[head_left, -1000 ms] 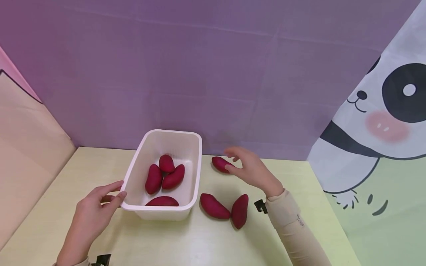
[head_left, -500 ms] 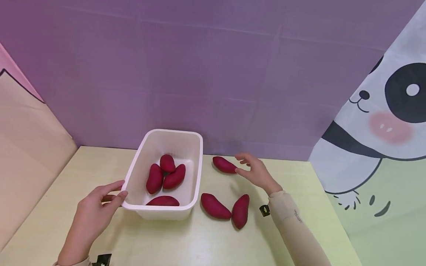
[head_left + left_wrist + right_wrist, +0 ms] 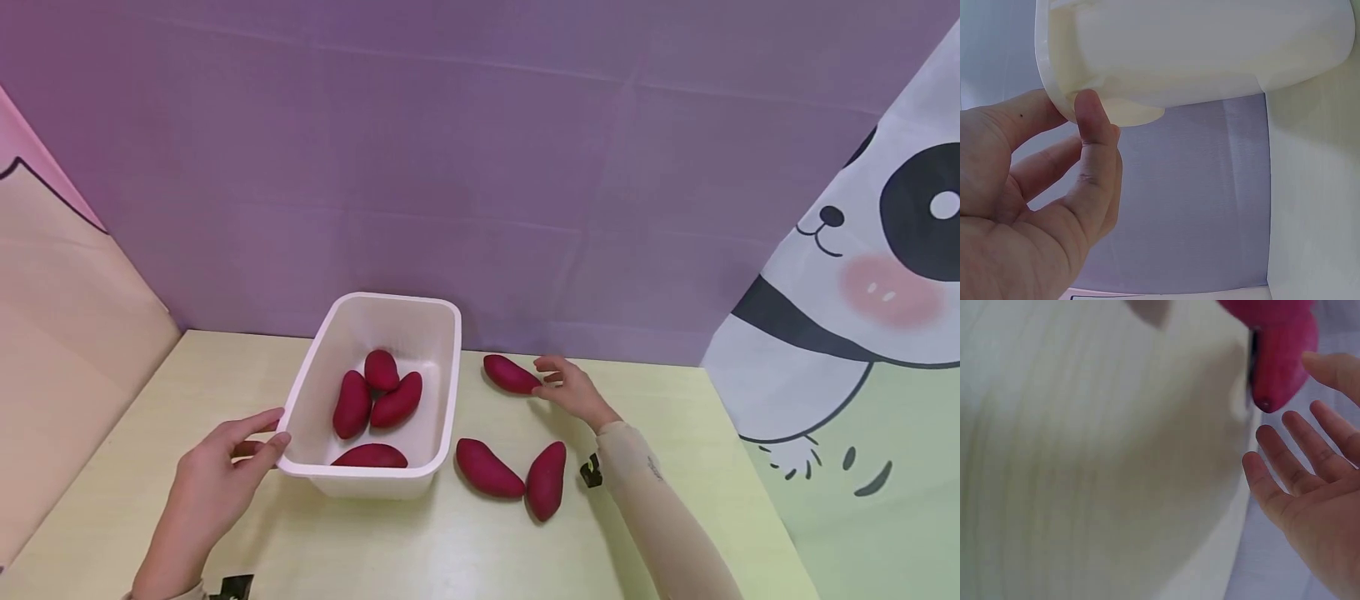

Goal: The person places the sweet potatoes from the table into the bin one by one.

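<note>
My left hand pinches the near left corner of a white plastic bin, with thumb and fingertips at its rim; the left wrist view shows the bin's wall from outside. Several red sweet potatoes lie inside, such as a sweet potato on the left. To the bin's right, a single sweet potato lies near the back of the table. My right hand is at its right end, fingers spread and loosely bent. In the right wrist view the thumb is beside the sweet potato's tip.
Two more sweet potatoes lie in front of the right hand, a slanted sweet potato and an upright-lying sweet potato, their lower ends close together. A purple cloth hangs behind the pale wooden table. A panda-printed cloth hangs at the right.
My right hand has shifted from over the far sweet potato to its right end and lowered toward the table. The left hand keeps its grip on the bin's corner.
</note>
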Available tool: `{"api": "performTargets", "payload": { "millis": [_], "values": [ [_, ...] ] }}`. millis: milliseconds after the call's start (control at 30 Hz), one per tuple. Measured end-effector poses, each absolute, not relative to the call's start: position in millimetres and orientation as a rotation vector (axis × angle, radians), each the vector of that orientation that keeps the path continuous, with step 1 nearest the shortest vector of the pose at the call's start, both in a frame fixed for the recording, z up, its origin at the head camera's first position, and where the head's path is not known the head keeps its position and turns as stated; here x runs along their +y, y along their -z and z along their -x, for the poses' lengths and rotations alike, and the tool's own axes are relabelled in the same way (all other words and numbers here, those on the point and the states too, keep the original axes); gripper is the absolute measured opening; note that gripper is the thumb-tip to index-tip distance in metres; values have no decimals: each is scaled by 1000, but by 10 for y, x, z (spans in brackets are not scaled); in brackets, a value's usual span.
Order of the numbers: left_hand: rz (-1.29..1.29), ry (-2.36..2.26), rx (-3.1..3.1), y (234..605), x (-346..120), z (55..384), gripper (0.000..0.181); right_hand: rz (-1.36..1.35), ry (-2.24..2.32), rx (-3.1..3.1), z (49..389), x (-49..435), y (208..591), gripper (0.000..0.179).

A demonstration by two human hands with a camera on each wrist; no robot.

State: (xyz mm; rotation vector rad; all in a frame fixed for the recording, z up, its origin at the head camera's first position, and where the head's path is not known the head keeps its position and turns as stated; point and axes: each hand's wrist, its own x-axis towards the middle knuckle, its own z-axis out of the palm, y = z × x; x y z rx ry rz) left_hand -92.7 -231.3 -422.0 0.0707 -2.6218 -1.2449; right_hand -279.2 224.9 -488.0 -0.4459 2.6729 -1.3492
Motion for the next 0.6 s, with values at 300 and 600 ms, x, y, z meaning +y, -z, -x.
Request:
{"api": "performTargets", "payload": {
  "millis": [300,600],
  "values": [
    [-83,1252,-2629,4226,-2317,929,38,457,1343,2653,2846,2189,4922,48],
    [-61,1242,-2619,4218,-2317,931,36,430,1296,2682,2873,2116,4942,45]
  ]
}}
